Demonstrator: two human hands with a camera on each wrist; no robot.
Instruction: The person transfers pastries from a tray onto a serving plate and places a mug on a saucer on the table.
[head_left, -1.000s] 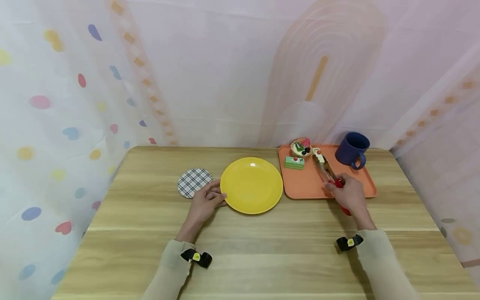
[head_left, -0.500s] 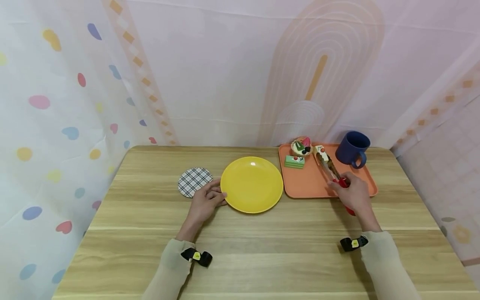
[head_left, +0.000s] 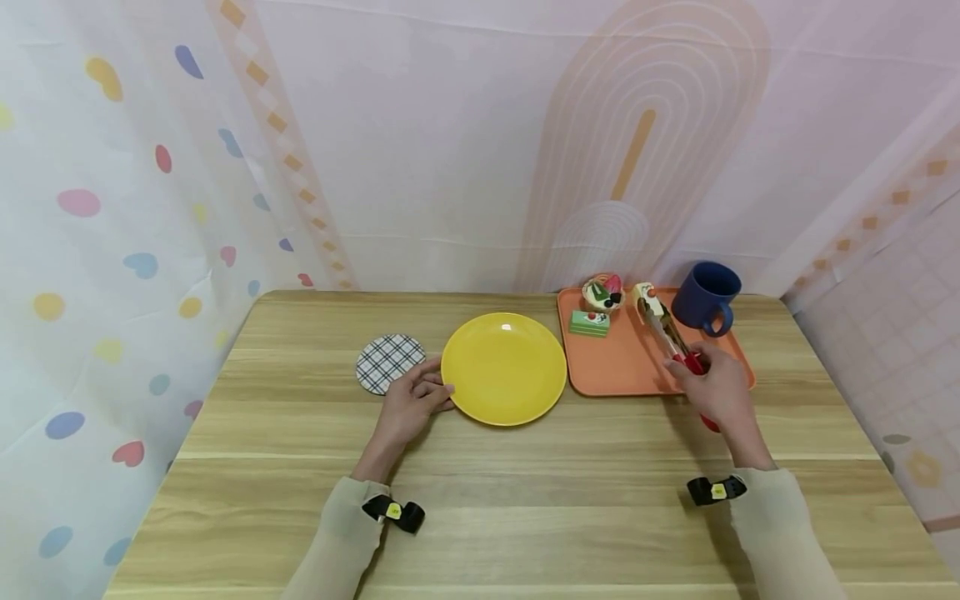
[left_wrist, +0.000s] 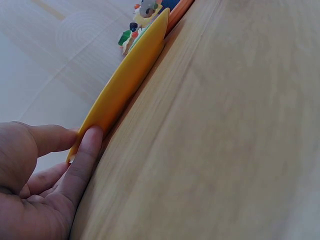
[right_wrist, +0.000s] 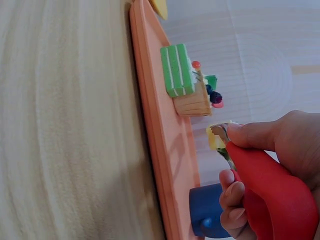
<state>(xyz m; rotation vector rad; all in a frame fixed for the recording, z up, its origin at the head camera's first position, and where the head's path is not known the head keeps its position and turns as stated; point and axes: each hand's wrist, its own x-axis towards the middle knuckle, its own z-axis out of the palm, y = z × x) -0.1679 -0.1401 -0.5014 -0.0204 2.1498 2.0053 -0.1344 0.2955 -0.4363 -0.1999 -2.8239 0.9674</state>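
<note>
My left hand (head_left: 408, 406) pinches the left rim of a yellow plate (head_left: 502, 367); in the left wrist view the plate (left_wrist: 122, 90) is tilted a little, its thumb and fingers on either side of the rim. My right hand (head_left: 717, 387) grips red-handled tongs (head_left: 663, 329). Between the tong tips is a small cream-yellow cake slice (head_left: 647, 298) with a red topping. In the right wrist view this slice (right_wrist: 214, 137) hangs above the orange tray (head_left: 615, 367), apart from its surface, partly hidden by the tongs and thumb.
On the tray stand a green layered cake slice (head_left: 589, 324), a fruit tart (head_left: 602, 294) behind it, and a dark blue mug (head_left: 705, 296) at the right. A checked round coaster (head_left: 390, 363) lies left of the plate. A patterned curtain (head_left: 450, 150) borders the table's back edge.
The right hand has moved a little to the right with the tongs, and the cream-yellow cake slice has risen and shifted right with them. The left hand and plate stay put.
</note>
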